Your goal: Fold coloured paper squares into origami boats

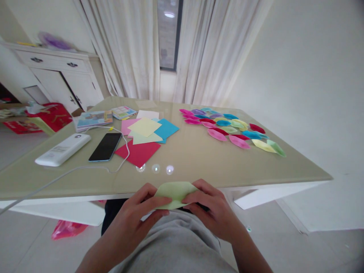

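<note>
Both hands hold a pale green sheet of paper (pixel 174 192), partly folded, just below the table's near edge and above my lap. My left hand (pixel 142 207) pinches its left side with thumb and fingers closed. Its right side is gripped by my right hand (pixel 209 210), fingers curled over the paper. Further out on the glass-topped table (pixel 199 163) lies a stack of coloured square papers (pixel 145 135), red, yellow, blue and pink. At the far right sit several folded paper boats (pixel 231 128) in pink, blue, green, yellow and red.
A black phone (pixel 105 146) with a white cable (pixel 85 167) lies left of the papers, beside a white power bank (pixel 63 149). Booklets (pixel 93 118) rest at the far left. A white cabinet (pixel 57 72) and curtains (pixel 136 49) stand behind. A pink bag (pixel 66 229) lies on the floor.
</note>
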Motion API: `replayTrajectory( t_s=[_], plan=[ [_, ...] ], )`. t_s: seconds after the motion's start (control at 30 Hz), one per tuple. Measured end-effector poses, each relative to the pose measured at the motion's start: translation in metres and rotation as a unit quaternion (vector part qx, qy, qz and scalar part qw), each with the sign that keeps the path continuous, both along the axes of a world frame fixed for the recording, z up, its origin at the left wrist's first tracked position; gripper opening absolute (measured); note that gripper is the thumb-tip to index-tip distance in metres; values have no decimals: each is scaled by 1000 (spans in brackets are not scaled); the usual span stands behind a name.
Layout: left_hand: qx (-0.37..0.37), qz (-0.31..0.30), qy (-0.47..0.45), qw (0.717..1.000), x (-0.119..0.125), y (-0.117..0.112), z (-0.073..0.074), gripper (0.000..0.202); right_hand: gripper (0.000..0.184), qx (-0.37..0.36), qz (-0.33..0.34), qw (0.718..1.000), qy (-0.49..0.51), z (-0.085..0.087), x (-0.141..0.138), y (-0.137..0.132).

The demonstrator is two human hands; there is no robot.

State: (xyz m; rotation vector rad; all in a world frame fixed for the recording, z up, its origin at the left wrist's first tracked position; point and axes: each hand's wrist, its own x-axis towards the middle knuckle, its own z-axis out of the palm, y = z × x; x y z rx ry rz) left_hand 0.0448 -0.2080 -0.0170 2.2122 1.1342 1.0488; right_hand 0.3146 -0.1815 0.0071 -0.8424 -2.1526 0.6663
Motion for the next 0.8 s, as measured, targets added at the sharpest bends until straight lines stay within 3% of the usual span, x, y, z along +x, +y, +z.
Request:
replayTrajectory(
  t_s=[0.23, 0.43, 0.53, 0.8],
  plan=[
    [5, 6, -3, 1000, 6, -1, 2, 19, 5, -9, -6, 999, -30, -1, -3, -2],
    [9, 0, -8, 1000, 10, 0, -4, 15, 15, -15, -4, 1000, -14, -2, -9, -2],
    [35, 0, -9, 999, 11, 2, -5, 14, 10, -18, -14, 999, -24, -2, -11, -4],
    [91, 36, -11, 995, 15, 3, -6, 11, 10, 40, -31, 997, -65, -3, -12, -5]
  ],
)
